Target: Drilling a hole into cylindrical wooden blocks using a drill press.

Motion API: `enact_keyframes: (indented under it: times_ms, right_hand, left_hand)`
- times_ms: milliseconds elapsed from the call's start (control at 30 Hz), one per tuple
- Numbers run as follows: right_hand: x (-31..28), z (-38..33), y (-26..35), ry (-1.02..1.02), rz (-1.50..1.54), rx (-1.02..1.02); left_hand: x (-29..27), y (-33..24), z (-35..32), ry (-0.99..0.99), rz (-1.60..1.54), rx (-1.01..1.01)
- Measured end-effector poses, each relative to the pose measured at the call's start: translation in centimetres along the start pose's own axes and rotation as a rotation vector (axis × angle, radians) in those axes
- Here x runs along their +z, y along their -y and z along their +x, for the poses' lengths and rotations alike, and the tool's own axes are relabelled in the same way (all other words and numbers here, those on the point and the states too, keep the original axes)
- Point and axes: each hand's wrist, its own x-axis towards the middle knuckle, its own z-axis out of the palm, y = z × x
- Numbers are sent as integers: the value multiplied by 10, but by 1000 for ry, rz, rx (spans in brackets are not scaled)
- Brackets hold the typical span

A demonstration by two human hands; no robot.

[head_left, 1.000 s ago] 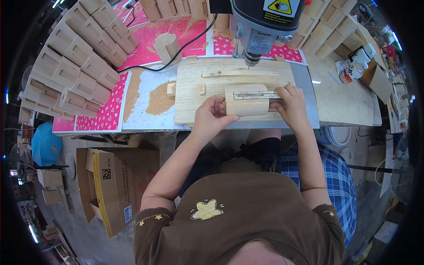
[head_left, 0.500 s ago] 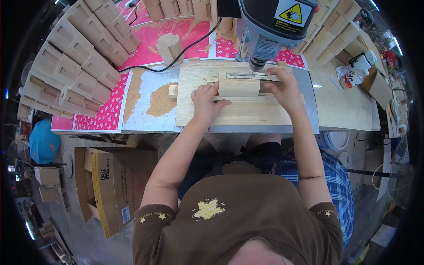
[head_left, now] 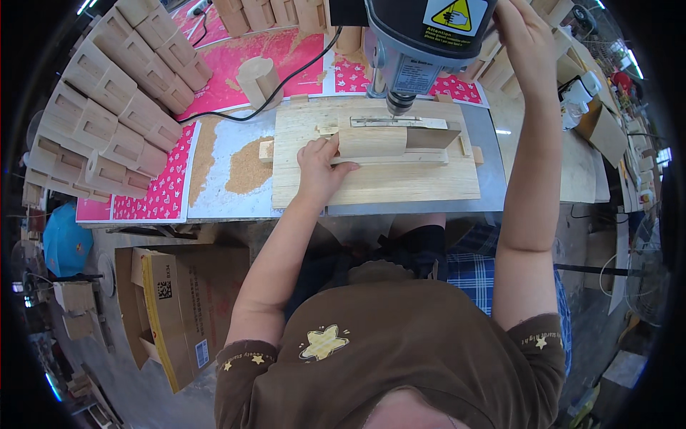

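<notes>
Two hands, left [head_left: 319, 168] steadying wooden block [head_left: 371, 141], drill press [head_left: 418, 43] overhead

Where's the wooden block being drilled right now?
In the head view, the wooden block sits upper centre on the wooden jig board, under the drill press, held by the left hand.

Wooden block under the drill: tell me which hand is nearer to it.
Left. The left hand rests against the wooden block at its left end; the right hand is raised beside the drill press head, well above it.

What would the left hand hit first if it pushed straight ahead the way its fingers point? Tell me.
The left hand already touches the wooden block; pushed further, it would probably reach the drill bit above it, though depth is unclear.
</notes>
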Motion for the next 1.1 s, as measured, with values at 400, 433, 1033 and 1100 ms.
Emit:
enact_keyframes:
  times_ms: [400, 433, 1033, 1100]
  right_hand:
    - [57, -157, -28, -109, -83, -199]
    - [61, -157, -33, -110, -83, -197]
    - [30, 28, 1, -146, -273, -93]
    - [21, 10, 13, -139, -183, -141]
  left_hand:
    - [-2, -2, 1, 16, -13, -12]
    - [-1, -1, 0, 7, -6, -6]
    - [26, -28, 9, 38, 32, 6]
    - [25, -27, 7, 53, 26, -9]
